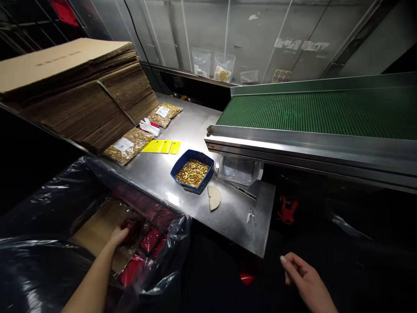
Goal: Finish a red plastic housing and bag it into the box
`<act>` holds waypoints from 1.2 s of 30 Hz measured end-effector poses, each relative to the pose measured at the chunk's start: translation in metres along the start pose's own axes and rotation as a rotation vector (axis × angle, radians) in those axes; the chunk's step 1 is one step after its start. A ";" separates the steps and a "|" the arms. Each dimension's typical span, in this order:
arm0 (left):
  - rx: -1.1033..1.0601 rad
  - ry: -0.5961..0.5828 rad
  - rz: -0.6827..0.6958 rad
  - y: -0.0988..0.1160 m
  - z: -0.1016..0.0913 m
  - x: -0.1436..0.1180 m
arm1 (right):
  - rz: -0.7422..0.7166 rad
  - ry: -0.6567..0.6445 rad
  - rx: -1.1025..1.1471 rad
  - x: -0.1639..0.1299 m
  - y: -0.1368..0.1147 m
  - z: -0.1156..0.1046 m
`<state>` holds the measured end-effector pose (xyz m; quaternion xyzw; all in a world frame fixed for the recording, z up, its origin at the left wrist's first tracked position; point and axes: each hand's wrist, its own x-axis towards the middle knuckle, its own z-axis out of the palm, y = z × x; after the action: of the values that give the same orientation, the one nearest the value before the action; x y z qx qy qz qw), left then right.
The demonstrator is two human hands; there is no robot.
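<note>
Reaching into the lined box [97, 230], left hand [119, 237] grip closes on a red packet [130, 227]; right hand [304, 278] loose, empty.

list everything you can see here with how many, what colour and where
flattened cartons: one stack, brown, table's far left
bagged gold pieces: two bags, by the stack
white gloves: between the bags
yellow cards: several, mid table
blue tray: one, holding gold pieces, table centre
conveyor belt: one, green, right
lined box: one, plastic-lined, lower left
red packs: several, in the box
left hand: fingers on a red pack
right hand: empty, lower right
</note>
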<state>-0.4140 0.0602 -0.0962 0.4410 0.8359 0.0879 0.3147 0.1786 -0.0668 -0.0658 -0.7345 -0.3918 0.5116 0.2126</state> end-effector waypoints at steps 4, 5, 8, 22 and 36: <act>-0.066 -0.106 -0.142 -0.004 0.015 0.006 | 0.060 0.022 -0.045 -0.003 0.009 -0.001; -0.067 -0.087 -0.149 -0.003 0.014 0.007 | 0.054 0.030 -0.062 -0.004 0.009 -0.001; -0.025 0.078 -0.155 0.005 -0.004 0.006 | -0.011 0.100 -0.171 -0.007 0.005 -0.013; 0.186 -0.071 0.742 0.264 0.002 -0.010 | -0.054 0.646 -0.333 0.040 0.003 -0.063; 0.400 -0.240 0.568 0.313 0.020 0.052 | -0.086 0.675 -0.186 0.037 0.021 -0.076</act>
<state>-0.2095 0.2857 -0.0026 0.7155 0.6379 -0.0459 0.2811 0.2627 -0.0434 -0.0734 -0.8614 -0.3749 0.1924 0.2836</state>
